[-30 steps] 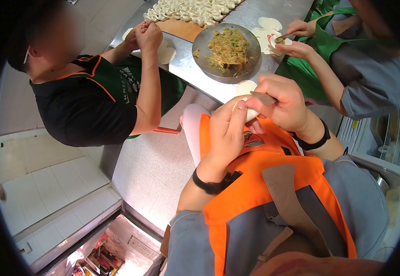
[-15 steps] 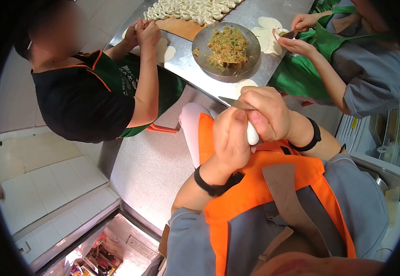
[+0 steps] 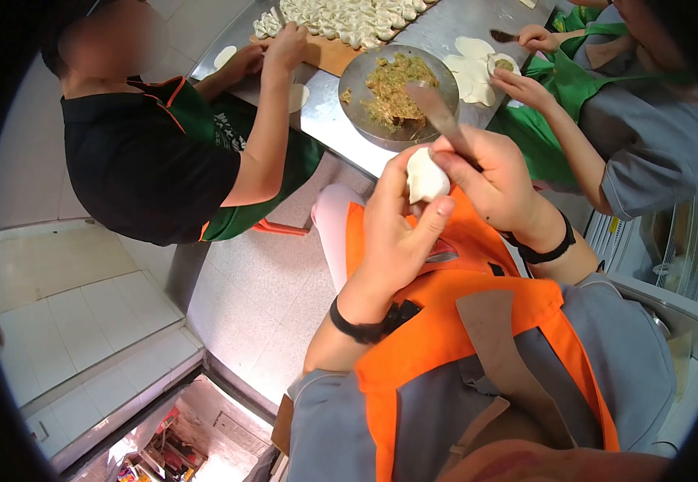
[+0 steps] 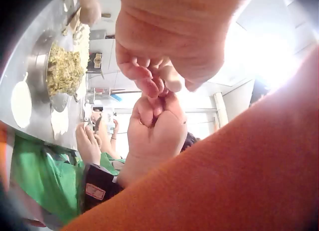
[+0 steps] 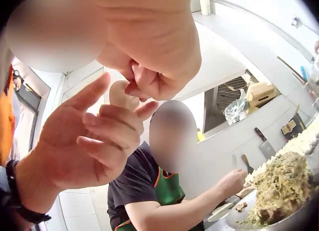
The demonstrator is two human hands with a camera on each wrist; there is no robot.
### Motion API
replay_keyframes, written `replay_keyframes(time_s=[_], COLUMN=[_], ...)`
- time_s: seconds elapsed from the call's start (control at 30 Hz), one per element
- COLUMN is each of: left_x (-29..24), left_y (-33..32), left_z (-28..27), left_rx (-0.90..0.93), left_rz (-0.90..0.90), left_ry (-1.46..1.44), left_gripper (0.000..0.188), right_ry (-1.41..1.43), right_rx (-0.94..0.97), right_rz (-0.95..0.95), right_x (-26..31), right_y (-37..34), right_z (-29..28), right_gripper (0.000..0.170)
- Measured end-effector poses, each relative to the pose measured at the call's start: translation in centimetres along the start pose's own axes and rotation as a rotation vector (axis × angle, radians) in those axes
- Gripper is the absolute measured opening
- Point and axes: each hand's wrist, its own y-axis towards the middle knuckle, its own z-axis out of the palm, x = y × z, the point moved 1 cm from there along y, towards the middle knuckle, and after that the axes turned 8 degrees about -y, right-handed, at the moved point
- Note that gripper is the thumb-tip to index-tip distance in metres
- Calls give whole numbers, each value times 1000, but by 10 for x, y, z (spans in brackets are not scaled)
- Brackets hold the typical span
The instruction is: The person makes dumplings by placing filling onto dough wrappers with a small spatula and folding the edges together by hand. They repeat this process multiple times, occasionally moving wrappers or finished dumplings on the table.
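Observation:
A white dumpling (image 3: 427, 178) sits in the fingers of my left hand (image 3: 389, 233), whose thumb stands out to the side. My right hand (image 3: 489, 173) grips a flat metal filling spatula (image 3: 439, 112), its blade pointing up and overlapping the bowl in the head view. The right thumb touches the dumpling's upper right side. In the right wrist view the pale dumpling (image 5: 122, 96) shows between both hands, and the spatula is hidden. The left wrist view shows only a small part of the dumpling (image 4: 171, 79) among the fingers.
A metal bowl (image 3: 349, 108) of chopped filling (image 3: 401, 80) stands on the steel table (image 3: 317, 112). Behind it, rows of dumplings (image 3: 349, 16) lie on a wooden board (image 3: 325, 58). Round wrappers (image 3: 469, 68) lie at right. One person works at each side.
My hands have loosened from around the dumpling, exposing it. The spatula blade has swung from pointing left to pointing up. The left person's hand has moved to the dumpling board; the right person's spatula has lifted off the wrapper.

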Motion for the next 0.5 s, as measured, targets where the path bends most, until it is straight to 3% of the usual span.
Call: replay_keyframes(time_s=[0.03,0.07,0.17,0.27,0.37,0.5], left_x=[-1,-1,13,10,7,23], left_y=[1,1,3,8,19,30], left_z=[1,0,-6,-15,-18,-26], left_rx=[-41,-119,-161,-138,-128,-134], left_rz=[19,-40,-13,7,63,-64], left_ry=[69,-58,-114,106,290,-81], left_gripper=[41,26,12,7,7,13], right_ry=[-32,9,75,275,308,144], right_rx=[-33,-43,16,28,189,296], right_rz=[8,17,78,179,251,248], right_x=[-3,-4,-11,-11,-20,-24], right_y=[1,2,3,10,21,45], right_z=[-1,-1,2,8,2,-4], right_gripper=[12,13,14,14,14,18])
